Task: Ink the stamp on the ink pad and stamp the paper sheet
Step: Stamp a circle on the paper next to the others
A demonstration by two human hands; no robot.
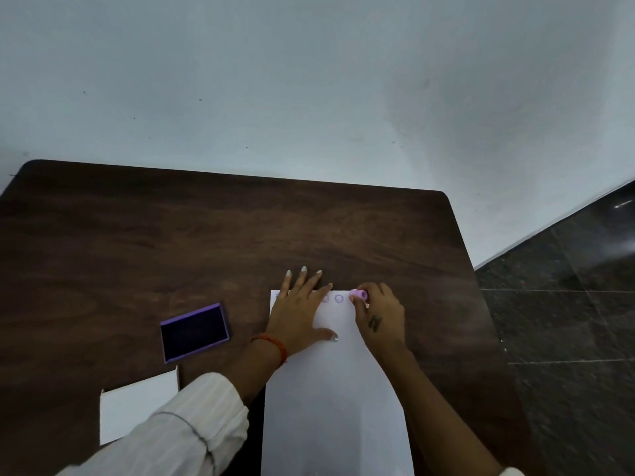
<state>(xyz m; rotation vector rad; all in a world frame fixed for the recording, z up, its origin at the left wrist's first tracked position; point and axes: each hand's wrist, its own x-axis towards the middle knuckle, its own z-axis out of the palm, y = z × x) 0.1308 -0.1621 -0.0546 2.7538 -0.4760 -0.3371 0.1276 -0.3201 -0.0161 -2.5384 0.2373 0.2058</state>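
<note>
A white paper sheet lies on the dark wooden table, its long side running toward me. My left hand rests flat on the sheet's far left part, fingers spread. My right hand grips a small pink stamp at the sheet's far right corner; the stamp is tilted and close to the paper, contact unclear. Round purple stamp marks run along the sheet's far edge, some hidden under my left hand. The open ink pad, dark with a purple rim, lies left of the sheet.
A white open box sits at the near left of the table, partly under my left sleeve. The table's right edge is close to the sheet, with dark tiled floor beyond. A pale wall stands behind the table.
</note>
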